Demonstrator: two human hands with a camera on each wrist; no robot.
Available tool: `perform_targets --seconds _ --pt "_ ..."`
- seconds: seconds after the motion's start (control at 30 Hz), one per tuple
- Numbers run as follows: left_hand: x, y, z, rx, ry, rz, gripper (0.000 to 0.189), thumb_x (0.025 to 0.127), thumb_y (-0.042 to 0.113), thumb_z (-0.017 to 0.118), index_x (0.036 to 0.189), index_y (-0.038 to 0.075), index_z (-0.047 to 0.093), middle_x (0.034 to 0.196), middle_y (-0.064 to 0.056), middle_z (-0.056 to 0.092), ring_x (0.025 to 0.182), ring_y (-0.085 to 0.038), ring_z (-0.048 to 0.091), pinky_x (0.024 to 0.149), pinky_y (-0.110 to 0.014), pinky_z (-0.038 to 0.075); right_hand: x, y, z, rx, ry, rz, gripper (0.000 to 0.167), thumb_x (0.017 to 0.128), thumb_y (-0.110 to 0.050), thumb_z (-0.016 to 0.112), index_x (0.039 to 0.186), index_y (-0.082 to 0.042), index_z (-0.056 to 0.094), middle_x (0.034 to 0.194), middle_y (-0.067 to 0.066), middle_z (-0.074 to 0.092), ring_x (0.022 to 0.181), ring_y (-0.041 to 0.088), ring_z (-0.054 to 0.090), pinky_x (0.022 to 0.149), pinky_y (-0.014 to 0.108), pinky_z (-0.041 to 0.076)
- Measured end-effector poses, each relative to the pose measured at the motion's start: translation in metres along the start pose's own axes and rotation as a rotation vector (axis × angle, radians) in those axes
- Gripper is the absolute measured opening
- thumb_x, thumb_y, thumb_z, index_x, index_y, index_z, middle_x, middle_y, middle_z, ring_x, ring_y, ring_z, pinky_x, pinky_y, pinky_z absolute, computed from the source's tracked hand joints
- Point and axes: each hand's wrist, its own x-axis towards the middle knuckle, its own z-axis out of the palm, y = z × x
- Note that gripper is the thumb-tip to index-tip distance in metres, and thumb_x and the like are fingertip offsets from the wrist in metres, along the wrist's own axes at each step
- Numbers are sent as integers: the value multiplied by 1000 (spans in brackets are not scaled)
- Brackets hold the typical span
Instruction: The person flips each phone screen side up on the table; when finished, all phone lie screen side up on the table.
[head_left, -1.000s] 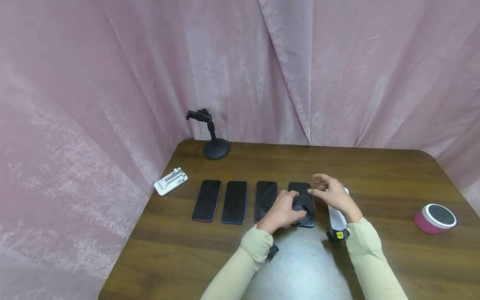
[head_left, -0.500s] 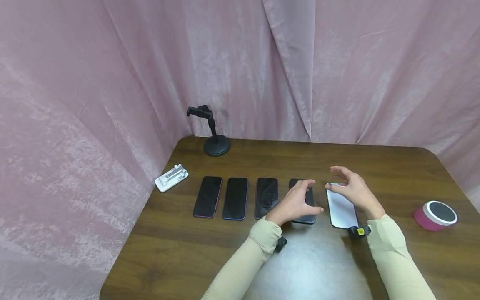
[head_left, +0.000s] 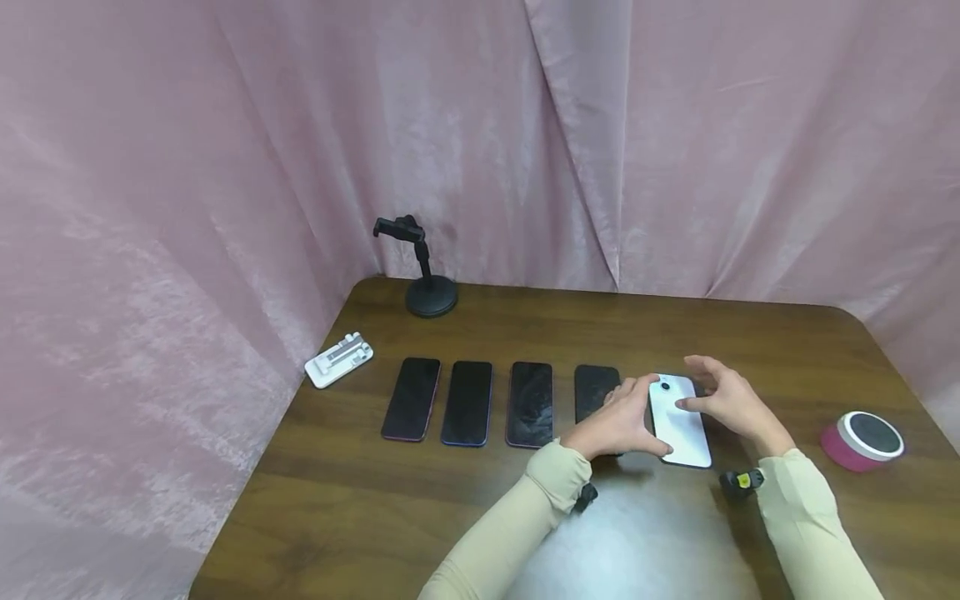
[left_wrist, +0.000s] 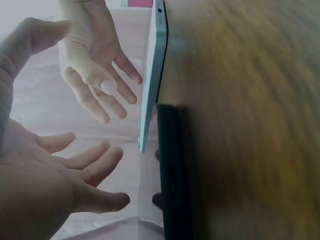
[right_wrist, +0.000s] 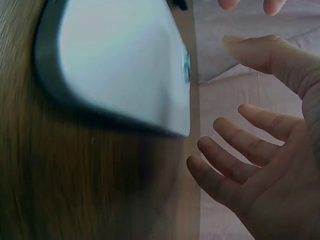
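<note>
A white-backed phone (head_left: 683, 435) lies at the right end of a row of phones, camera side up. My left hand (head_left: 617, 419), thumb and fingers spread, hovers over the gap between it and a dark phone (head_left: 592, 386), partly covering the latter. Above the white phone's right edge is my right hand (head_left: 731, 408), fingers apart. In the left wrist view the left hand (left_wrist: 65, 175) stays apart from both phones. The right wrist view shows the right hand (right_wrist: 260, 160) beside the white phone (right_wrist: 120, 65), with nothing between its fingers.
Three more dark-screened phones (head_left: 531, 404), (head_left: 467, 403), (head_left: 412, 398) lie to the left. A white folding stand (head_left: 339, 361) is at the table's left edge, a black phone holder (head_left: 431, 293) at the back. A pink and white round object (head_left: 861, 441) sits at right.
Both hands have moved to the right, from over the dark phone to the white phone. The white phone, partly covered before, now shows more. The phones appear to lie where they were.
</note>
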Motion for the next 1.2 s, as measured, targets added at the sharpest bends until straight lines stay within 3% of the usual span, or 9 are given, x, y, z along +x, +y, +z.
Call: perform_targets --seconds 0.13,0.37,0.57,0.8,1.03,1.2 --pt "8 5 1 66 2 -20 102 78 42 86 156 11 29 144 -3 46 131 -11 42 114 -43 30 8 2 -2 -3 -18 -34 83 81 -6 82 147 13 35 145 38 40 131 55 41 102 66 36" --pt "16 14 7 141 -20 -80 93 76 35 89 152 16 39 140 -3 49 130 -10 45 111 -50 32 10 9 -5 -62 -51 -111 80 76 -3 84 140 20 40 139 40 46 126 53 45 101 64 37" --pt "17 20 17 244 -84 -138 90 75 33 91 150 22 43 140 -1 49 134 -10 44 114 -50 28 5 14 -3 -97 -87 -76 84 75 -7 86 142 16 41 141 38 45 126 51 44 101 66 35" --pt "15 22 23 341 -95 -107 78 72 28 92 138 22 51 135 -2 49 129 -13 47 115 -51 26 4 12 -2 -157 -93 -63 86 72 -7 88 142 15 43 140 39 46 125 52 45 100 68 36" --pt "13 26 28 421 -106 -86 68 76 26 89 134 21 53 131 -6 46 124 -18 47 117 -41 26 6 10 -2 -173 -116 -56 84 73 -9 88 141 14 44 137 39 49 122 52 47 97 68 38" --pt "11 29 28 446 -94 -68 63 77 26 87 130 20 54 124 -4 47 111 -16 47 112 -35 31 7 9 -2 -191 -114 -39 82 72 -8 89 139 14 46 137 40 48 124 55 45 97 69 38"
